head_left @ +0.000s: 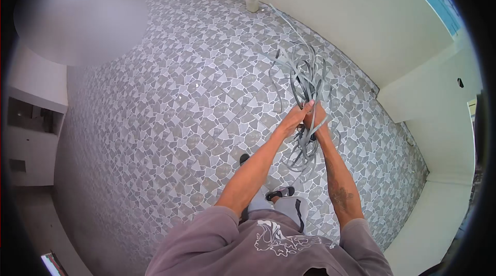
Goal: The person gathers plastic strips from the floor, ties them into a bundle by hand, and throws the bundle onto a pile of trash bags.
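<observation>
Both hands are held out together around the middle of a tangled bundle of grey cable. My left hand is closed on the bundle, its thumb lying across the strands. Beside it on the right, touching it, my right hand is wrapped round the same cable. Loops spread out beyond the hands and more loops hang below them, toward my feet. One pale length runs from the bundle up toward the wall. Some fingertips are hidden behind the strands.
The floor has a grey and white stone pattern. A small pale container stands near the far wall. My shoes are below the hands. Built-in recesses line the left side.
</observation>
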{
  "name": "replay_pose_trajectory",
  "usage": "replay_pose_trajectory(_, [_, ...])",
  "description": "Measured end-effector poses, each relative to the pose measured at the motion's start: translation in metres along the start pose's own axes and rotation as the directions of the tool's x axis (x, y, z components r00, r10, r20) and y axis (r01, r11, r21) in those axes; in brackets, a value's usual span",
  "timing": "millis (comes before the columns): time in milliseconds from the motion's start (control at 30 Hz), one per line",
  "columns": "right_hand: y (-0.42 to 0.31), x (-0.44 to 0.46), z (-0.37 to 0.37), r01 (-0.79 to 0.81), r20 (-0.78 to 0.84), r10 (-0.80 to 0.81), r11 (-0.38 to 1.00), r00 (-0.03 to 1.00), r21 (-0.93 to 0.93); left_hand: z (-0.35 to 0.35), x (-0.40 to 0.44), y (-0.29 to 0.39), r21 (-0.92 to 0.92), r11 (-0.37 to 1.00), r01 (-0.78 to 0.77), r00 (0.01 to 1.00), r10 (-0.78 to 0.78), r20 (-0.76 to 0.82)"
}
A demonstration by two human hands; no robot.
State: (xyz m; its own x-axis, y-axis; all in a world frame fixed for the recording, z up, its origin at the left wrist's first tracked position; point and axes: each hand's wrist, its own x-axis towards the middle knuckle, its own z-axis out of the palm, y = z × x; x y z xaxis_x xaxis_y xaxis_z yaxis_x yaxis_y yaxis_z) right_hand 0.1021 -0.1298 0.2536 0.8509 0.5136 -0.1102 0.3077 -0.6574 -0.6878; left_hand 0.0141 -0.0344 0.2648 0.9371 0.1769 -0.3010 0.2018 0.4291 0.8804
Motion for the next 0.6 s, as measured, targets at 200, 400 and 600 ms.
replay_pose_trajectory(200, [-0.11,0.027,0.068,0.191,0.06,-0.183,0.961,0.981,-0.197,-0.107,-0.038,0.034,-0.293,0.956,-0.025,0.999,0.032,0.018])
replay_pose_trajectory(400, [-0.24,0.024,0.151,0.397,0.278,-0.341,0.9,0.898,-0.177,-0.234,-0.125,0.094,-0.567,0.822,-0.053,0.997,0.078,0.019])
replay_pose_trajectory(600, [-0.369,-0.008,0.254,0.577,0.427,-0.464,0.796,0.776,-0.185,-0.353,-0.245,0.109,-0.458,0.852,-0.253,0.957,0.151,-0.248])
